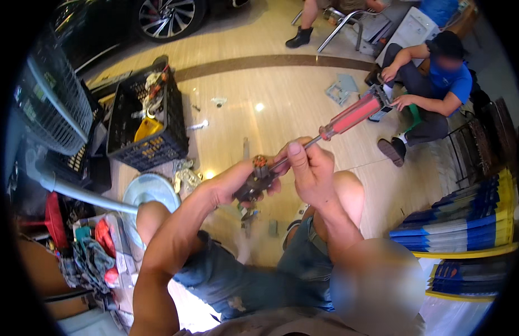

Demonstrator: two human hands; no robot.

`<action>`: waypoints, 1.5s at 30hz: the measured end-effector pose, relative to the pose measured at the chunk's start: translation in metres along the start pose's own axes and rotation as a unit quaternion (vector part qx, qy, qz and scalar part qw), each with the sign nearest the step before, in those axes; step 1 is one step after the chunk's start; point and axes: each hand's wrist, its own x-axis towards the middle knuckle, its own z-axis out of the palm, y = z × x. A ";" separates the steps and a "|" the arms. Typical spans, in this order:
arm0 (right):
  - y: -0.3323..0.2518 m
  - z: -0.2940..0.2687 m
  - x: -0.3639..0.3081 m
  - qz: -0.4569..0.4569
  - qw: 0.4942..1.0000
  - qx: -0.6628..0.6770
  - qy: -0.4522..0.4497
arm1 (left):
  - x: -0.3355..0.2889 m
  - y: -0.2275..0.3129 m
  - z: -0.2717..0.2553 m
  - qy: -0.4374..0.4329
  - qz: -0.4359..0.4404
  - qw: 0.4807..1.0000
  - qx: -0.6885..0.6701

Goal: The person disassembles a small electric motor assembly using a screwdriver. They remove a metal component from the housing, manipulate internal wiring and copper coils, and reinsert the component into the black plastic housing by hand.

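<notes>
one seated person in a blue shirt [452,91] is noted at upper right. one rectangular black plastic crate with openwork walls [159,148] and one round pale blue basin [141,189] are found at left. one long screwdriver with a red handle [350,116] is grasped around its slim shaft by the right hand [314,171]. one compact dark part [251,191] is clasped in the left hand [232,179], near the shaft's lower end; tip contact cannot be told.

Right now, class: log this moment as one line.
Left hand: holding dark part | Right hand: gripping screwdriver shaft, red handle pointing away | Black crate: on floor
</notes>
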 end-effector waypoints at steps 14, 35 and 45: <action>0.022 0.040 0.000 -0.047 0.991 -0.090 0.088 | 0.008 -0.019 -0.010 0.008 0.028 0.997 -0.066; -0.022 0.017 0.012 -0.077 0.982 -0.040 0.167 | -0.029 0.005 0.031 0.011 0.246 0.961 0.125; -0.051 0.030 0.050 -0.110 0.990 -0.016 0.081 | -0.050 0.002 0.028 0.154 0.363 0.918 -0.042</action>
